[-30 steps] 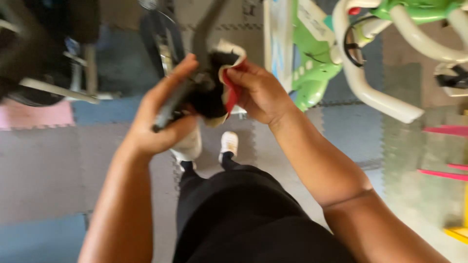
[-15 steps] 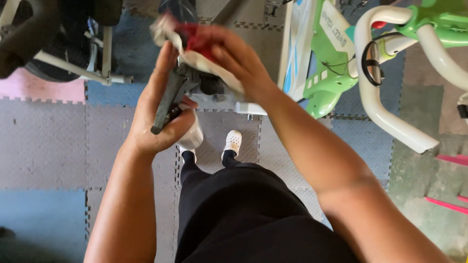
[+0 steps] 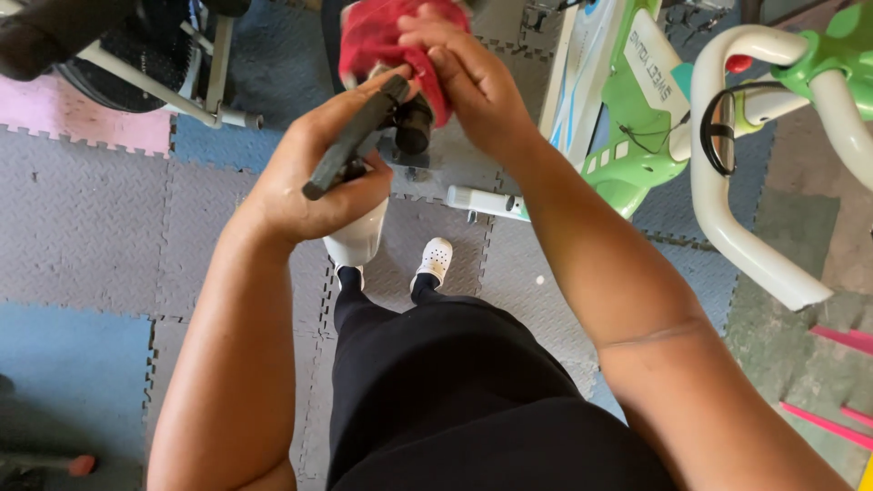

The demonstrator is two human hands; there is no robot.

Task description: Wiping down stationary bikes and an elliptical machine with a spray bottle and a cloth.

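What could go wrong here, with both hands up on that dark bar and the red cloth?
1. The left hand grips the dark bar near one end only; it could twist or slip and drop toward the white shoes below.
2. The red cloth under the right hand hides the black part, so fingers could get pinched unseen.

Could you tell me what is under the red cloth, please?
Under the red cloth a black cylindrical end of the dark tool sticks out; the left hand grips its flat handle. The right hand presses the cloth, hiding the rest.
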